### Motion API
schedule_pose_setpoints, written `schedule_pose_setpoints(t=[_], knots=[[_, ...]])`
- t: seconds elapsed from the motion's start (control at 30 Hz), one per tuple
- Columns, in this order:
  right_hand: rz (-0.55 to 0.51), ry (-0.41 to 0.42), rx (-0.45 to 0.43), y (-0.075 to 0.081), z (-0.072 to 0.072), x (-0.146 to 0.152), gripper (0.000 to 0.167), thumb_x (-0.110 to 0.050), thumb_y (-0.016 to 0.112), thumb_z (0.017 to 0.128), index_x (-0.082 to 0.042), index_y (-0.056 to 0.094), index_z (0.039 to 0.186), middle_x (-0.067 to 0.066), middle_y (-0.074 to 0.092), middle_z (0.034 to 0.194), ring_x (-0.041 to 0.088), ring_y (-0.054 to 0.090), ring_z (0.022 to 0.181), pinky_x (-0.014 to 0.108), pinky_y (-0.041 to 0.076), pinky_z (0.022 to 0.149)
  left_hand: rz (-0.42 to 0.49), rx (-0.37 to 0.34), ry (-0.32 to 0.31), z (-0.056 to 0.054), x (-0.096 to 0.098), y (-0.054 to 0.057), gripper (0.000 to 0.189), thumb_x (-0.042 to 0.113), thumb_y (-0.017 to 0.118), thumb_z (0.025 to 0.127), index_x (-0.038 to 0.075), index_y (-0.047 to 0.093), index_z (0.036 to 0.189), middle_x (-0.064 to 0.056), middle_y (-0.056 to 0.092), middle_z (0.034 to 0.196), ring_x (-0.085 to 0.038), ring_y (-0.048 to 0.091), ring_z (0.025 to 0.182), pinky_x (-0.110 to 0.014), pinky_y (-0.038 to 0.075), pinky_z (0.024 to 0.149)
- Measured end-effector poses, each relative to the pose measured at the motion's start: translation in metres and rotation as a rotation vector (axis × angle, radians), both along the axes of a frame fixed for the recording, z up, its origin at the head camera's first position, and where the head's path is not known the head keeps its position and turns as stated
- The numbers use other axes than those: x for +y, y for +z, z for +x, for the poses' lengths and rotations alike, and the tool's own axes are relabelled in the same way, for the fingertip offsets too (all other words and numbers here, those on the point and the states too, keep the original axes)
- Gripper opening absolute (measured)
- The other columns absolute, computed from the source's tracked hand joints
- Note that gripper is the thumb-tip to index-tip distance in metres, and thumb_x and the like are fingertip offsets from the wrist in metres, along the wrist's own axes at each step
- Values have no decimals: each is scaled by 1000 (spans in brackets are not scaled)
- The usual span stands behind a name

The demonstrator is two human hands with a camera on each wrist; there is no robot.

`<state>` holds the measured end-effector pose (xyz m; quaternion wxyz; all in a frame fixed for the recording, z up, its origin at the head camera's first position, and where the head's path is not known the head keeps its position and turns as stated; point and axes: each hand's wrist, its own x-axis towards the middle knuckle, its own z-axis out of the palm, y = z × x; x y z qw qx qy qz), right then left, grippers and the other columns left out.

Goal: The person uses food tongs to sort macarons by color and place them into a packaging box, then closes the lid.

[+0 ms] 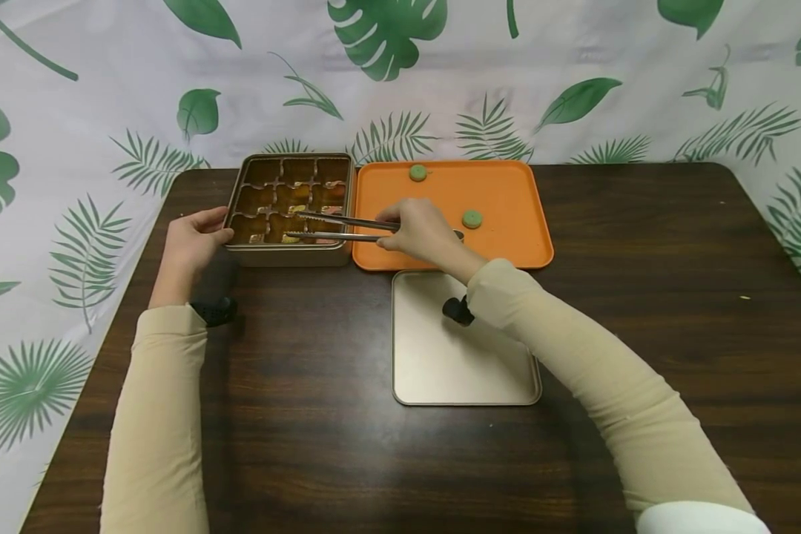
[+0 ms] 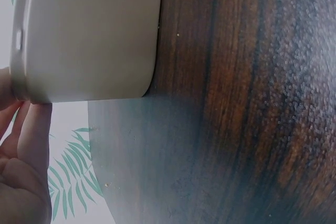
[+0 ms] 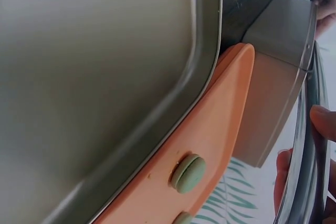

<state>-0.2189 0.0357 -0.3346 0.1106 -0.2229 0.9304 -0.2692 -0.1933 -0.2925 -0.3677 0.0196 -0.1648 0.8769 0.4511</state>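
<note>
My left hand (image 1: 196,241) grips the front left corner of a metal tin (image 1: 287,256), with the thumb at its rim. The tin has a brown insert divided into several compartments, and small colourful pieces show in some of them. In my right hand (image 1: 422,231) are metal tongs (image 1: 357,222), held from the right with their two arms spread apart. The tong tips reach over the tin's front compartments. Two green macarons lie on the orange tray (image 1: 507,245): one macaron (image 1: 417,173) near the back edge, the other macaron (image 1: 472,219) just right of my right hand.
A shallow metal lid (image 1: 463,371) lies in front of the orange tray, under my right forearm. The tray stands right beside the tin. Behind the dark wooden table (image 1: 294,415) hangs a white cloth (image 1: 480,59) with green leaf prints.
</note>
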Motion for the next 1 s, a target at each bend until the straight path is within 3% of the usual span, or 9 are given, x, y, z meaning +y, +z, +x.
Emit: schedule_pose_setpoints(t=[0.33, 0.6, 0.8, 1.0], knots=[[-61, -33, -60, 2, -5, 6, 46, -21, 72, 85, -8, 62, 127, 10, 65, 125, 22, 63, 108, 35, 52, 92, -3, 2, 3, 0, 0, 1, 49, 12, 50, 98, 6, 40, 145, -21, 43, 146, -30, 42, 133, -41, 40, 109], [-79, -76, -65, 10, -16, 28, 47, -25, 70, 86, -12, 60, 130, 8, 64, 127, 22, 60, 109, 38, 50, 91, 3, -6, 5, 0, 1, 0, 49, 12, 50, 98, 6, 39, 145, -22, 44, 145, -30, 43, 132, -41, 39, 109], [-89, -149, -62, 15, -25, 52, 48, -25, 69, 88, -13, 58, 133, 8, 57, 136, 24, 54, 119, 41, 49, 93, 10, -9, 2, 1, 1, 2, 50, 11, 50, 97, 6, 39, 146, -21, 43, 146, -31, 43, 134, -42, 38, 110], [-123, -231, -62, 15, -33, 73, 47, -22, 68, 88, -12, 58, 133, 11, 56, 136, 28, 54, 116, 43, 50, 89, 20, -13, -2, 2, 1, 3, 51, 12, 52, 97, 6, 39, 146, -20, 41, 148, -32, 41, 136, -42, 36, 112]])
